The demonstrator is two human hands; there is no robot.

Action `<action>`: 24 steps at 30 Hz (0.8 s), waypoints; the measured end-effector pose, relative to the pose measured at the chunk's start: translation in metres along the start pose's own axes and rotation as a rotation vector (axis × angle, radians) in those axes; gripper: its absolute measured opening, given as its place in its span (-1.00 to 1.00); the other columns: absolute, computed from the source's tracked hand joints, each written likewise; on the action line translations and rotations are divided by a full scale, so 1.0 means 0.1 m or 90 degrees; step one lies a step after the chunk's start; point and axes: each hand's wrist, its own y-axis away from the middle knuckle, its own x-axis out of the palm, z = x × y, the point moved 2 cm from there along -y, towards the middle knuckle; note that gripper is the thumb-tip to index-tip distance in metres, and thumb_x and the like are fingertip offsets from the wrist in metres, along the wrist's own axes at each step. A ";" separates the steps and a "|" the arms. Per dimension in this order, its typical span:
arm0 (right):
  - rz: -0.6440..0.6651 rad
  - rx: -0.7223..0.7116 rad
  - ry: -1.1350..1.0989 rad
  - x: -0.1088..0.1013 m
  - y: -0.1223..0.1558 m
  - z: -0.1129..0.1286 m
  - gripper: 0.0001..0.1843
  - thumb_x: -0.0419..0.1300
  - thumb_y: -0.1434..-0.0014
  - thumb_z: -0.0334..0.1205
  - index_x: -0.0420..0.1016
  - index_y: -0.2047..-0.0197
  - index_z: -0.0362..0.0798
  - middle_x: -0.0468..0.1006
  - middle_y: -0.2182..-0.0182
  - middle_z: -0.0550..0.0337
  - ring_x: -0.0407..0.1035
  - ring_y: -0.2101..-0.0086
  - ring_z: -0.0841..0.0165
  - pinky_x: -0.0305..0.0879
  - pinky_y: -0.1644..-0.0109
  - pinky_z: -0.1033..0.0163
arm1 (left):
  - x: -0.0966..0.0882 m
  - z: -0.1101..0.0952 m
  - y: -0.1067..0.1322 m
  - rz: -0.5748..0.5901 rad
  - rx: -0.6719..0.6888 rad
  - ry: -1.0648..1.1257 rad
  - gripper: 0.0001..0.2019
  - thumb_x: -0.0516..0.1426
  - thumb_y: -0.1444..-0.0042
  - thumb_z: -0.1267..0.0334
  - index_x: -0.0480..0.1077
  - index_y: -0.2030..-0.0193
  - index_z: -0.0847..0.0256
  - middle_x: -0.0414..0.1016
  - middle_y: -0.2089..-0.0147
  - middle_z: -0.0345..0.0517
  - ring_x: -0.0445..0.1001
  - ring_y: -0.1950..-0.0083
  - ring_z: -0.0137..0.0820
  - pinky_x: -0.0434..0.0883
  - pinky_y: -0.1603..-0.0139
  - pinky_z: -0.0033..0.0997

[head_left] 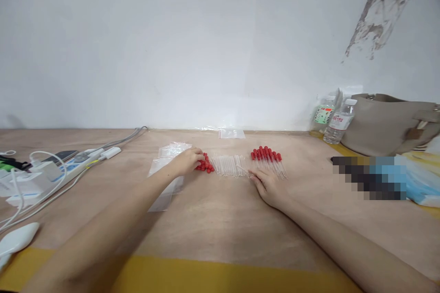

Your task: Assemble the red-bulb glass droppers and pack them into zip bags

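Observation:
My left hand point(188, 161) reaches to a small heap of red rubber bulbs point(208, 167), its fingers curled down at the heap's left edge. Its fingertips are partly hidden, so what they pinch cannot be made out. Clear glass dropper tubes point(228, 165) lie side by side in a row just right of the heap. At the row's right end my right hand point(270, 186) is closed on one thin glass tube point(243, 169), which slants up to the left. Beyond that hand lie several droppers with red bulbs fitted point(266, 153), their tubes pointing toward me.
Clear plastic bags point(161, 201) lie under and beside my left forearm; another bag point(232, 134) is near the wall. A power strip point(74, 165) with cables stands left. Two bottles point(339, 122), a grey bag point(388, 123) and a blue-white packet point(419, 183) are right.

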 end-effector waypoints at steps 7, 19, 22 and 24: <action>-0.013 -0.022 -0.028 -0.04 0.01 0.05 -0.84 -0.07 -0.17 -0.27 0.31 0.30 -0.06 0.42 0.40 0.12 0.29 0.37 0.34 0.18 0.29 0.23 | -0.05 -0.19 0.11 -0.118 -0.084 0.087 -0.86 -0.01 -0.11 0.27 0.28 0.21 0.22 0.39 0.26 -0.09 0.35 0.24 -0.36 0.29 0.20 -0.35; 0.032 -0.022 -0.033 -0.03 0.05 0.11 -0.90 -0.03 -0.14 -0.29 0.29 0.32 -0.06 0.42 0.42 0.17 0.28 0.40 0.38 0.12 0.25 0.24 | 0.52 -0.81 0.26 -0.045 -0.246 0.622 -0.78 0.17 0.05 0.20 0.27 0.34 0.29 0.36 0.37 -0.15 0.37 0.34 -0.46 0.31 0.33 -0.48; 0.039 -0.030 -0.029 -0.02 0.05 0.14 -0.87 -0.04 -0.16 -0.27 0.30 0.31 -0.06 0.42 0.44 0.19 0.27 0.41 0.40 0.10 0.24 0.23 | 0.59 -0.81 0.28 -0.062 -0.264 0.658 -0.75 0.20 0.08 0.21 0.20 0.41 0.28 0.29 0.46 -0.25 0.34 0.43 -0.53 0.28 0.41 -0.55; 0.042 -0.041 -0.022 -0.02 0.05 0.16 -0.85 -0.05 -0.17 -0.24 0.31 0.32 -0.06 0.43 0.45 0.19 0.27 0.42 0.40 0.09 0.22 0.22 | 0.61 -0.80 0.29 -0.061 -0.253 0.680 -0.76 0.18 0.05 0.22 0.18 0.39 0.27 0.28 0.44 -0.26 0.35 0.41 -0.54 0.28 0.40 -0.56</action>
